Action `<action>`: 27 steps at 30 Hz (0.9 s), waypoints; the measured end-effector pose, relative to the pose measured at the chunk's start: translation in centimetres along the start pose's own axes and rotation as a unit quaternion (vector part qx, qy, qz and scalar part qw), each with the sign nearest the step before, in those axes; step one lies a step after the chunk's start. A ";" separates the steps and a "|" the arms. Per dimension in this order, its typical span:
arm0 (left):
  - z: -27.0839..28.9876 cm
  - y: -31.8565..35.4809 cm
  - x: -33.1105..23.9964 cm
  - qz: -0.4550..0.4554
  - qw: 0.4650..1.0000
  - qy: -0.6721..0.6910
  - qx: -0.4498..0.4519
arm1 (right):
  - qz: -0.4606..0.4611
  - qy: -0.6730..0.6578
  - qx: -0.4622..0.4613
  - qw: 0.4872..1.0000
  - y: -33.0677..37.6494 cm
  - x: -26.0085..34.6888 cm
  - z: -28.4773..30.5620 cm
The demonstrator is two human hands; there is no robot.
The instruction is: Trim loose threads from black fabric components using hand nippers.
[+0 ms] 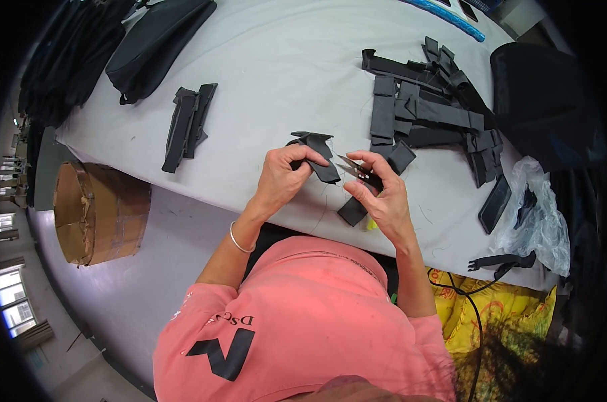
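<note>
My left hand pinches a folded black fabric strap piece above the table's near edge. Loose threads trail from that piece. In my right hand is a small pair of thread snips, its blades pointing left toward the strap piece and slightly apart. Whether the blades touch a thread is too fine to tell. Beyond and below my right hand lies another black strap piece, partly covered by the hand. A few black strap pieces are stacked apart on the left of the table.
A heap of black strap pieces lies to the right on the white-covered table. Beside it are a clear plastic bag and a black buckle strap. Black bags sit far left; a cardboard drum stands on the floor.
</note>
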State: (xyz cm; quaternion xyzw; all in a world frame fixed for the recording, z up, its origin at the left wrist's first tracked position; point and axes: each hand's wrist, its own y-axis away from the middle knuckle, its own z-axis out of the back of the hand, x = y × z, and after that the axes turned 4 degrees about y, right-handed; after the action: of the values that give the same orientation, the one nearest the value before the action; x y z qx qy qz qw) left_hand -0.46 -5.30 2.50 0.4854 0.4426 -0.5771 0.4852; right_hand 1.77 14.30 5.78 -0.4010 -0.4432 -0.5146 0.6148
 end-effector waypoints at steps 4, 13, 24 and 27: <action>-0.4 -0.1 0.1 -0.032 0.998 -0.050 0.000 | 0.084 0.093 -0.025 0.992 0.0 -0.5 -0.1; -0.2 0.0 -2.6 0.075 0.950 -0.297 0.066 | 0.251 0.356 -0.063 0.898 -0.3 -0.5 1.2; -0.1 -0.4 -2.7 0.086 0.923 -0.335 0.168 | 0.261 0.399 -0.007 0.879 -0.4 -1.5 0.8; 0.0 -0.3 -2.7 0.096 0.926 -0.323 0.169 | 0.262 0.392 -0.001 0.882 -0.5 -1.6 0.6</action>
State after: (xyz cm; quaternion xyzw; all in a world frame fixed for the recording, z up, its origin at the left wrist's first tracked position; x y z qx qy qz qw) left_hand -0.63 -4.88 5.15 0.3880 0.1090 -0.7195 0.5655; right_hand 1.11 15.28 4.41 -0.2683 -0.0443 -0.4504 0.8504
